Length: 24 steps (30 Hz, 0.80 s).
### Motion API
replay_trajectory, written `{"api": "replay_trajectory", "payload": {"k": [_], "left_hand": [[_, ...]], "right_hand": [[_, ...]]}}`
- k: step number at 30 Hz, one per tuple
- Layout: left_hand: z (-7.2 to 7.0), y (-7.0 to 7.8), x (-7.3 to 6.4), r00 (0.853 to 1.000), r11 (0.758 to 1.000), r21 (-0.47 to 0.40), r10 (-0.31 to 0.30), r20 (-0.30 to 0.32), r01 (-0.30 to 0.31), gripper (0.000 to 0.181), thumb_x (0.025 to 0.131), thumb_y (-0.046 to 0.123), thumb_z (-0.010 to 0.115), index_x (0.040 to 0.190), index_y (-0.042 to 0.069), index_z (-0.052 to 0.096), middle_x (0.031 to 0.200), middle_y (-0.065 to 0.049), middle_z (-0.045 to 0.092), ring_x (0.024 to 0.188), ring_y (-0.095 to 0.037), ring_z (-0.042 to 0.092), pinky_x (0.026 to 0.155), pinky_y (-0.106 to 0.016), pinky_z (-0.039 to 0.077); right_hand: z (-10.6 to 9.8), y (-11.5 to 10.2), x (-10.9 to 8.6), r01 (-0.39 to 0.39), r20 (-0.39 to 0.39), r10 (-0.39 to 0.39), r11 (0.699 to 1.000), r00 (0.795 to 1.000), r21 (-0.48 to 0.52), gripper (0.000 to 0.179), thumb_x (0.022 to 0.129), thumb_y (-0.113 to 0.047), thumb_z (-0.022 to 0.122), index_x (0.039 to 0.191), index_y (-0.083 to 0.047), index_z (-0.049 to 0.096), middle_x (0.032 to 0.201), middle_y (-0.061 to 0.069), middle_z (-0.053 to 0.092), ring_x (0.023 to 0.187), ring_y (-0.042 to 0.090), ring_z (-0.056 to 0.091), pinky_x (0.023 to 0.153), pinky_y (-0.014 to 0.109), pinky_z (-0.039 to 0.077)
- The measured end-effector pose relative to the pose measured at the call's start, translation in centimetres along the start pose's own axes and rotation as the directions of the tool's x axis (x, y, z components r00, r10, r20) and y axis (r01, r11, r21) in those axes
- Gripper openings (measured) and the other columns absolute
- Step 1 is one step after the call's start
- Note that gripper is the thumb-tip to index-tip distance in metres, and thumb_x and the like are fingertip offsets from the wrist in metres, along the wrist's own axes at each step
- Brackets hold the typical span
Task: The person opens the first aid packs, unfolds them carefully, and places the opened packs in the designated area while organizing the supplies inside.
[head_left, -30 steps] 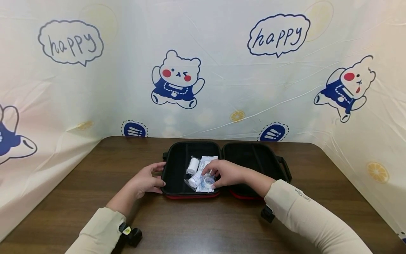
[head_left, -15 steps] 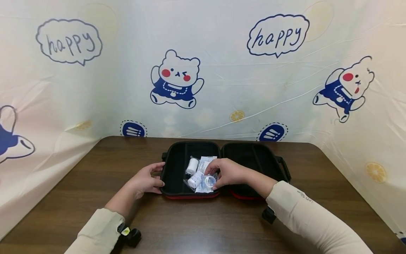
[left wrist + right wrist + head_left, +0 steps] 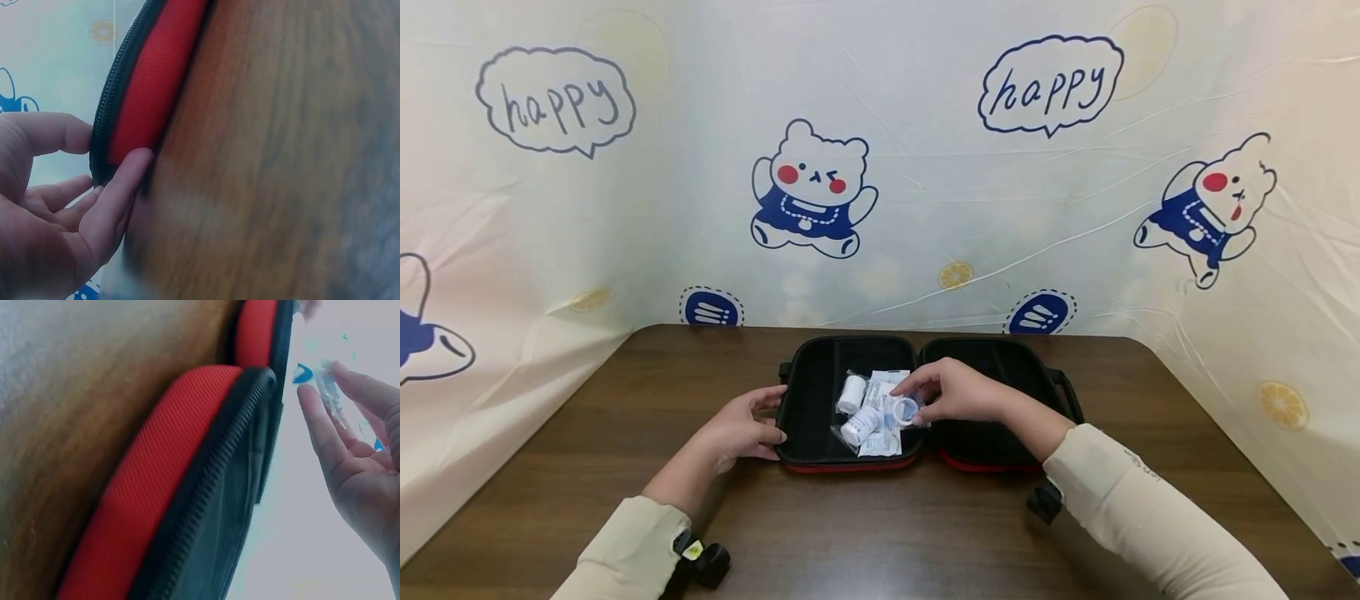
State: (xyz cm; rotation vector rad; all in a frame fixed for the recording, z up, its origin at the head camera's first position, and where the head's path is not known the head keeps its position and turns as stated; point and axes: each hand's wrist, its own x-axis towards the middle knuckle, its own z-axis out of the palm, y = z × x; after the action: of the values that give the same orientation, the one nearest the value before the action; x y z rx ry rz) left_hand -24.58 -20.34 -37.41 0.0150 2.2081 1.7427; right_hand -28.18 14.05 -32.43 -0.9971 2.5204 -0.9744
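Judge this as partway: have the case [image 3: 805, 417] spread open on the desk [image 3: 820, 533] and one wrapped ring [image 3: 905, 410] in hand, at 3 o'clock of the case's left half. See, as left inside, a plain white roll [image 3: 852, 394] near the dial's centre, a printed roll [image 3: 860, 426] towards 5 o'clock and flat packets [image 3: 880, 446] running from 1 to 5 o'clock. Have the grip of the right hand [image 3: 951, 392] clamped on the ring, thumb to fingertips; have the left hand [image 3: 741, 429] at 9 o'clock, fingers apart against the rim. Looks pale, round and hollow, sheathed in clear plastic; washed out in the right wrist view, so perhaps only just off the packets.
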Motion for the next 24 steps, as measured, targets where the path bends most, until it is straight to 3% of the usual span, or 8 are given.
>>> {"api": "replay_trajectory", "payload": {"k": [8, 15, 24], "left_hand": [[-0.1, 0.0, -0.1, 1.000, 1.000, -0.014, 0.004, 0.007, -0.003, 0.080, 0.082, -0.013, 0.065, 0.151, 0.004, 0.029, 0.148, -0.026, 0.025, 0.118, -0.041, 0.042, 0.077, -0.046, 0.058], [-0.1, 0.1, -0.1, 1.000, 1.000, -0.014, 0.005, 0.006, -0.005, 0.080, 0.082, -0.014, 0.065, 0.151, 0.003, 0.029, 0.148, -0.026, 0.025, 0.117, -0.041, 0.043, 0.076, -0.046, 0.058], [0.0, 0.0, -0.1, 1.000, 1.000, -0.017, 0.000, 0.004, 0.000, 0.079, 0.082, -0.014, 0.064, 0.150, 0.003, 0.029, 0.147, -0.026, 0.025, 0.117, -0.041, 0.043, 0.076, -0.046, 0.058]], "right_hand": [[-2.3, 1.4, -0.7, -0.021, -0.077, 0.032, 0.989, 0.997, 0.145, 0.032, 0.079, -0.003, 0.080, 0.108, -0.011, 0.068, 0.100, 0.005, 0.066, 0.084, 0.022, 0.062, 0.072, 0.034, 0.058], [-3.9, 2.7, -1.5, -0.048, -0.143, 0.084, 0.969, 0.986, 0.242, 0.036, 0.080, -0.001, 0.077, 0.115, -0.007, 0.068, 0.099, 0.011, 0.069, 0.083, 0.026, 0.067, 0.075, 0.045, 0.058], [-5.2, 3.9, -1.9, -0.055, -0.205, 0.140, 0.927, 0.969, 0.370, 0.041, 0.079, 0.005, 0.076, 0.115, 0.004, 0.058, 0.103, 0.019, 0.064, 0.087, 0.025, 0.065, 0.074, 0.038, 0.059]]}}
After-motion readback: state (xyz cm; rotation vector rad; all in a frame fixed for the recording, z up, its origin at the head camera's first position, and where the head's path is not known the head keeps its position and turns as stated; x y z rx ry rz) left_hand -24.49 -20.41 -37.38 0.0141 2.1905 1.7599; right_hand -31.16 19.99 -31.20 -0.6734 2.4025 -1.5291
